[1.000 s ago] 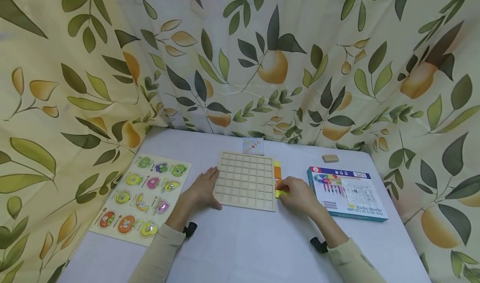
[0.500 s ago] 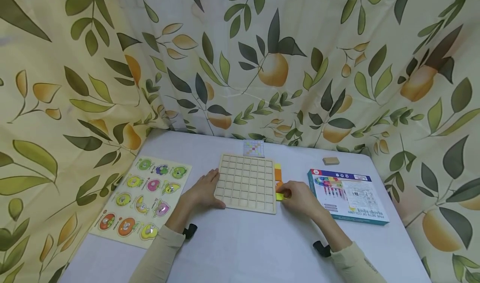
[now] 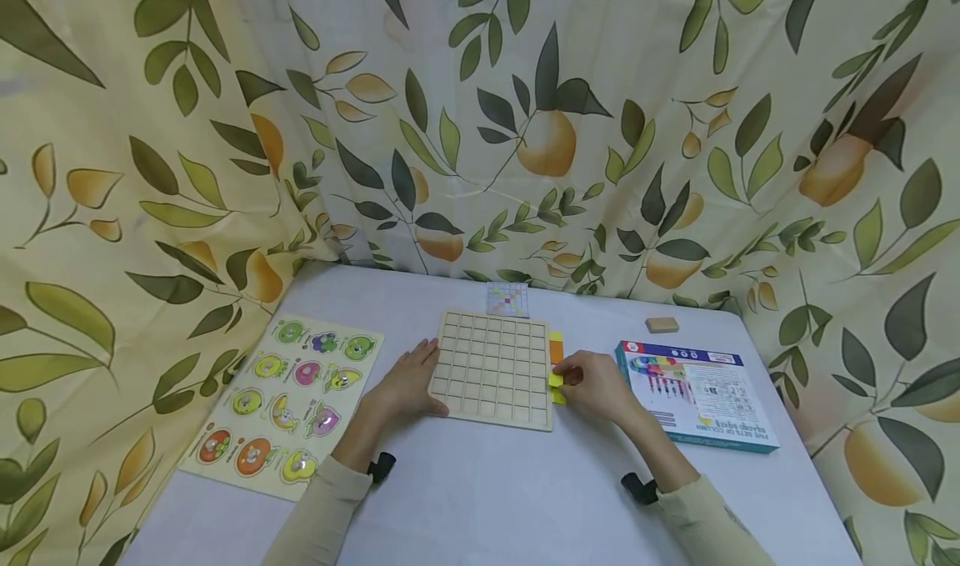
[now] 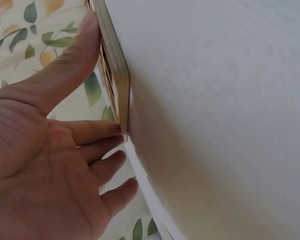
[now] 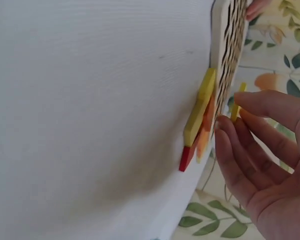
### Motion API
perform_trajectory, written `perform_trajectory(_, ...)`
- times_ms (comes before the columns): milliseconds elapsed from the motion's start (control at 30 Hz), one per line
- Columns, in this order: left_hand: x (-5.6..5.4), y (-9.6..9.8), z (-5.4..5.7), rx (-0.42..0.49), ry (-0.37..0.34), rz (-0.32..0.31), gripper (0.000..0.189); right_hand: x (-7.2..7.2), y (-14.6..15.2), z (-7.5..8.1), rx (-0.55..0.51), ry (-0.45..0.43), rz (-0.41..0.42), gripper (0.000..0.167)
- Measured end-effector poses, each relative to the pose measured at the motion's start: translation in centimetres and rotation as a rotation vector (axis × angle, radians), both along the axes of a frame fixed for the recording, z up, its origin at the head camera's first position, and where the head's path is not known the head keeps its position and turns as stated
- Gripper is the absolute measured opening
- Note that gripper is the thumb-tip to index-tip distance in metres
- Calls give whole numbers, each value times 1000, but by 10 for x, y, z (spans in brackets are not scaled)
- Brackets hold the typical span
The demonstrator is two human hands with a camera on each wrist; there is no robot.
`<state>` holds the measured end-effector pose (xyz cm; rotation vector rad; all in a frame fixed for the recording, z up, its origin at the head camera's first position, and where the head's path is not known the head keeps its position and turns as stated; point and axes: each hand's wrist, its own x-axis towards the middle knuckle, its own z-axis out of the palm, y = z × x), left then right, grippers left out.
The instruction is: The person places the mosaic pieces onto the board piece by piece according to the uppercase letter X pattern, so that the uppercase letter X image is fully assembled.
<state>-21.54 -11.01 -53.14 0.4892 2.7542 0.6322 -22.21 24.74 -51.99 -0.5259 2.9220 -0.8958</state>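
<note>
A pale wooden grid board [image 3: 491, 370] lies on the white table, its square cells bare. My left hand [image 3: 405, 378] rests against its left side; in the left wrist view the thumb and fingertips touch the edge of the board [image 4: 121, 82]. At the board's right edge my right hand [image 3: 596, 387] pinches a small yellow tile [image 3: 555, 379]. The right wrist view shows this yellow tile [image 5: 238, 102] held thin edge-on between thumb and fingers, apart from the other tiles. Beside the board lie yellow tiles [image 5: 199, 107], an orange tile [image 3: 556, 351] and a red tile [image 5: 187, 158].
A small card with a coloured grid [image 3: 507, 299] lies behind the board. On the left is a fruit and vegetable puzzle board [image 3: 288, 399]. A flat printed box [image 3: 697, 395] and a small wooden block [image 3: 662, 325] are on the right. Patterned curtains [image 3: 480, 132] enclose the table.
My right hand has raised a yellow tile from the row beside the board and shifted slightly toward the board. My left hand stays at the board's left side.
</note>
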Motion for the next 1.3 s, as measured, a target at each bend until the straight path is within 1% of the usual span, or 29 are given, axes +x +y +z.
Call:
perform_trajectory(167, 1, 2, -1, 10, 14, 20, 120, -8, -11, 4, -42, 2, 2, 23)
perform_trajectory(367, 1, 3, -1, -42, 37, 33, 119, -21, -31, 8, -107, 26, 13, 24)
perform_trajectory(467, 0, 3, -1, -66, 38, 34, 119, -29, -40, 7, -128, 36, 16, 27)
perform_trajectory(567, -2, 2, -1, -94, 38, 26, 119, -37, -48, 5, -129, 28, 8, 33)
perform_trajectory(700, -3, 3, 1, -110, 43, 16, 119, -46, -58, 3, -130, 19, 5, 37)
perform_trajectory(900, 0, 6, 5, -106, 41, 25, 118, -60, -74, -2, -140, 22, 30, 34)
perform_trajectory(1067, 0, 6, 7, -105, 32, 31, 117, -69, -87, -2, -156, 8, 36, 36)
perform_trajectory(1300, 0, 5, 6, -129, 28, 31, 117, -84, -103, -5, -121, 16, 52, 33)
